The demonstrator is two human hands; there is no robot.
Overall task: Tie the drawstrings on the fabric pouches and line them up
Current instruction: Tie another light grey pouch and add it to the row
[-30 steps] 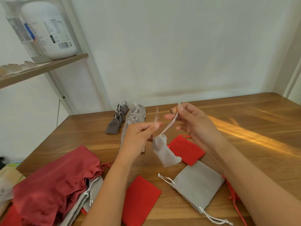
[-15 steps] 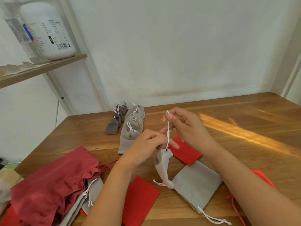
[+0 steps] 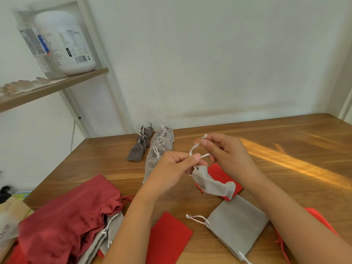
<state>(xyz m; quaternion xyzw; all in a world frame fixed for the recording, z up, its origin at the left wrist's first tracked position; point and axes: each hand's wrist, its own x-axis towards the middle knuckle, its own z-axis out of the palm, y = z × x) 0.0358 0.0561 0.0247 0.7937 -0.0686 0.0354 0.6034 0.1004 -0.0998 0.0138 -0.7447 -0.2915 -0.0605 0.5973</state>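
Left grip: your left hand (image 3: 171, 168) pinches the white drawstring (image 3: 191, 150) right by the mouth of the small grey pouch (image 3: 211, 182).
Right grip: your right hand (image 3: 224, 155) pinches the string's end a bit higher, fingers curled.
Where the pouch is: up in the air under your hands, just over a red pouch (image 3: 219, 173) on the counter (image 3: 285, 178).
What changed: a moment ago the pouch hung straight down and the string was pulled long. Now the string bends in a loop and the pouch swings out to the right.
What it means: I think you are making the knot, and it is not pulled tight yet.
Far left: a big dark red bag (image 3: 66, 212) lies on some grey pouches.
Back: a dark grey row (image 3: 136, 153) and a light grey row (image 3: 162, 143), already tied.
Front: a flat red pouch (image 3: 167, 237) and a flat grey pouch (image 3: 236, 227) with loose strings wait under your arms.
In the way: your left hand hides the near end of the light grey row, where this pouch likely goes.
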